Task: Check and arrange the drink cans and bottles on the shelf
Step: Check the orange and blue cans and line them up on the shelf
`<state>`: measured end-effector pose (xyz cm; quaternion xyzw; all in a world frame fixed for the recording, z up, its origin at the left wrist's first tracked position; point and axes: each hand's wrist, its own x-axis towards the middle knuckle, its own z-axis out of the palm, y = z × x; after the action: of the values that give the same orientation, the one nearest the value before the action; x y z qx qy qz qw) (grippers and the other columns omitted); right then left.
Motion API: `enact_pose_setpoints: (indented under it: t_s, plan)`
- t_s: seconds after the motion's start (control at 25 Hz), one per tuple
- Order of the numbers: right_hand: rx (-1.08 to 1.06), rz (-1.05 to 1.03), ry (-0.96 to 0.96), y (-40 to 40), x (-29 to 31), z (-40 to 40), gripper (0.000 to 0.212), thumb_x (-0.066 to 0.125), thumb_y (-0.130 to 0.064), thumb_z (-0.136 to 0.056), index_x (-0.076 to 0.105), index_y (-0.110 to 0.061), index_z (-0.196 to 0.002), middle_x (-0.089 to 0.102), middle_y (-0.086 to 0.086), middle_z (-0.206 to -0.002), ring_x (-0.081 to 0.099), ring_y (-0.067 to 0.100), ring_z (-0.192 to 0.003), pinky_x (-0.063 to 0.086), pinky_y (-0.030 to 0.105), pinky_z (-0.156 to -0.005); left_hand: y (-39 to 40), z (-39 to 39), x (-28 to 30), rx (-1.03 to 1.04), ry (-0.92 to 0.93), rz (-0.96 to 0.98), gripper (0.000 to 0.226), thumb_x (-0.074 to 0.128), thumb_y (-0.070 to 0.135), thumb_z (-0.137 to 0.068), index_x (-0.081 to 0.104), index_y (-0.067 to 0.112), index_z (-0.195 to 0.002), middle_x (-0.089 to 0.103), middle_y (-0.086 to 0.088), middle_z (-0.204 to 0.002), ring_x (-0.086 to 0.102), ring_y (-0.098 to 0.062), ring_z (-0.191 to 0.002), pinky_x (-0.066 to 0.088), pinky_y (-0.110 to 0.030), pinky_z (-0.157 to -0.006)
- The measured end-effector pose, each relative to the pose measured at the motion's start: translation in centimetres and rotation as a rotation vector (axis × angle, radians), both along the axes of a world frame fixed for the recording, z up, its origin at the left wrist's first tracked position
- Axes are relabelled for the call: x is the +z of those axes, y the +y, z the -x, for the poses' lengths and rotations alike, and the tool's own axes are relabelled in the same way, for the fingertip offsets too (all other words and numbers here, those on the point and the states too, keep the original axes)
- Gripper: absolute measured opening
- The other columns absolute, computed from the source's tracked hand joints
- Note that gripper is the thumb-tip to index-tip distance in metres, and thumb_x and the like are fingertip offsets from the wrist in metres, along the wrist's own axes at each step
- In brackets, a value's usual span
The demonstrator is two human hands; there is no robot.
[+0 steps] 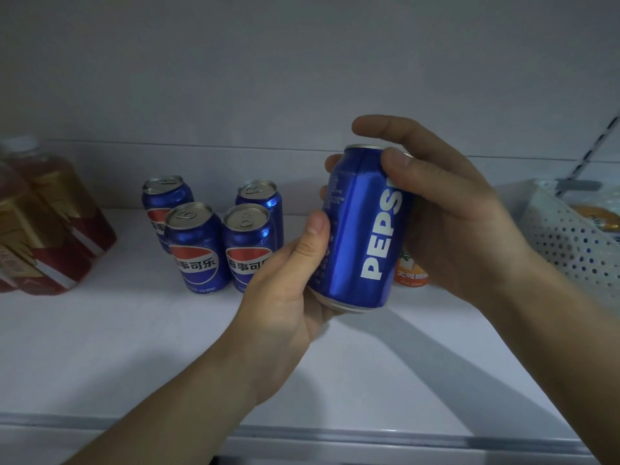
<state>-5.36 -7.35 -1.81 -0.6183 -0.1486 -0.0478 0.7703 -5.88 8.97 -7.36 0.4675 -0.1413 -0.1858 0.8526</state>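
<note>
Between both sets of fingers a blue Pepsi can is held upright, slightly tilted, above the white shelf; the left hand cups its lower side with the thumb curled on the front, while the right hand wraps its upper part, thumb pressed near the rim; just left of the left hand four more Pepsi cans stand in a two-by-two cluster; farther left stand amber drink bottles; behind the right hand an orange can peeks out; right of that hand sits a white perforated basket.
</note>
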Motion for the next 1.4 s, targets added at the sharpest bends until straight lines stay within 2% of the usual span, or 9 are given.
enact_pose_setpoints:
  t_s: [0.16, 0.32, 0.48, 0.68, 0.8, 0.92, 1.08, 1.28, 1.4]
  plan:
    - [-0.038, -0.002, -0.015, -0.2, -0.1, -0.1, 0.034, 0.062, -0.019, -0.089, 0.064, -0.016, -0.123, 0.066, 0.027, -0.109, 0.065, 0.039, -0.095, 0.054, 0.053, -0.089, 0.0, 0.1, -0.3, -0.004, -0.067, -0.027, 0.044, 0.052, 0.037, -0.09, 0.063, 0.016, -0.128, 0.07, -0.009, -0.128, 0.065, -0.028, -0.121, 0.045, -0.054, -0.106]
    - [0.005, 0.0, -0.001, -0.1, 0.0, 0.0, 0.042, 0.06, -0.024, -0.09, 0.06, -0.015, -0.131, 0.067, 0.026, -0.115, 0.067, 0.03, -0.097, 0.058, 0.045, -0.088, -0.4, 0.0, -0.3, -0.013, -0.037, 0.054, 0.04, 0.051, 0.041, -0.092, 0.073, 0.021, -0.119, 0.071, -0.006, -0.127, 0.067, -0.025, -0.119, 0.05, -0.053, -0.101]
    - [-0.117, 0.06, -0.049, 0.1, -0.3, -0.1, 0.036, 0.065, -0.024, -0.088, 0.064, -0.015, -0.123, 0.074, 0.009, -0.096, 0.071, 0.022, -0.084, 0.059, 0.039, -0.077, -0.4, -0.1, -0.2, -0.008, -0.051, 0.045, 0.045, 0.05, 0.041, -0.095, 0.065, 0.015, -0.128, 0.068, -0.008, -0.131, 0.064, -0.026, -0.123, 0.052, -0.05, -0.1]
    - [-0.074, 0.003, -0.009, 0.4, -0.1, 0.1, 0.035, 0.059, -0.028, -0.092, 0.064, -0.011, -0.122, 0.07, 0.023, -0.113, 0.069, 0.036, -0.097, 0.058, 0.054, -0.091, -0.3, -0.2, -0.5, 0.023, 0.012, 0.081, 0.036, 0.053, 0.039, -0.092, 0.076, 0.021, -0.113, 0.071, -0.007, -0.126, 0.067, -0.026, -0.118, 0.048, -0.049, -0.101]
    - [-0.087, -0.009, -0.021, 0.4, -0.2, 0.1, 0.028, 0.061, -0.025, -0.091, 0.065, -0.012, -0.115, 0.07, 0.021, -0.107, 0.068, 0.036, -0.092, 0.058, 0.053, -0.086, -0.3, 0.0, -0.2, -0.023, 0.015, 0.085, 0.038, 0.051, 0.042, -0.093, 0.076, 0.024, -0.114, 0.071, -0.006, -0.127, 0.067, -0.025, -0.119, 0.047, -0.053, -0.103]
    - [-0.114, 0.058, -0.039, 0.5, -0.3, 0.1, 0.029, 0.064, -0.027, -0.089, 0.065, -0.016, -0.115, 0.074, 0.021, -0.107, 0.072, 0.029, -0.088, 0.06, 0.045, -0.079, -0.4, 0.3, 0.0, -0.027, -0.033, 0.06, 0.035, 0.055, 0.046, -0.087, 0.078, 0.03, -0.108, 0.074, -0.003, -0.119, 0.071, -0.022, -0.111, 0.059, -0.043, -0.086]
    - [-0.013, -0.002, 0.01, 0.5, -0.3, 0.0, 0.037, 0.057, -0.028, -0.092, 0.062, -0.015, -0.126, 0.072, 0.015, -0.11, 0.07, 0.025, -0.095, 0.058, 0.044, -0.088, -0.2, 0.3, 0.1, -0.002, 0.08, 0.02, 0.046, 0.054, 0.052, -0.081, 0.078, 0.023, -0.106, 0.077, -0.011, -0.109, 0.076, -0.031, -0.089, 0.062, -0.038, -0.067]
    - [-0.09, 0.084, -0.024, 0.2, -0.6, -0.1, 0.032, 0.066, -0.027, -0.089, 0.065, -0.016, -0.119, 0.076, 0.015, -0.101, 0.073, 0.028, -0.087, 0.058, 0.043, -0.077, -0.4, 0.5, 0.5, -0.007, 0.061, 0.115, 0.039, 0.049, 0.041, -0.087, 0.08, 0.026, -0.104, 0.076, -0.002, -0.115, 0.073, -0.019, -0.104, 0.06, -0.04, -0.087]
    - [-0.056, 0.1, 0.01, 0.1, -0.5, -0.1, 0.037, 0.062, -0.03, -0.09, 0.065, -0.015, -0.123, 0.074, 0.02, -0.109, 0.072, 0.029, -0.094, 0.057, 0.051, -0.084, -0.3, 0.6, 0.1, 0.004, 0.075, 0.106, 0.042, 0.051, 0.045, -0.084, 0.079, 0.022, -0.104, 0.076, -0.008, -0.116, 0.073, -0.026, -0.102, 0.062, -0.04, -0.078]
